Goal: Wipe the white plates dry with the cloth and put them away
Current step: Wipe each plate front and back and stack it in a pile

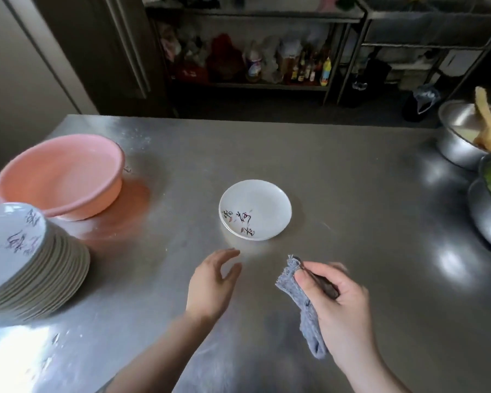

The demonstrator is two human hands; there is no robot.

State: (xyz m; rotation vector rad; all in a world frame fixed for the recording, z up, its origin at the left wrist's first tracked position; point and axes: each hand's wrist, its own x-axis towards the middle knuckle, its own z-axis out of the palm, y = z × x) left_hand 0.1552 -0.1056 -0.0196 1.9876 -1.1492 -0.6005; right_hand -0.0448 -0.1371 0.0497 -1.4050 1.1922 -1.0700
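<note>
White plate [255, 209] sits alone mid-counter [352, 194], right of the pink basin [60, 177], left hand [211, 285] loosely open and empty just short of it, right hand [335, 304] gripping the grey cloth [301, 304]; a wet rim could slip from a one-handed lift.
</note>
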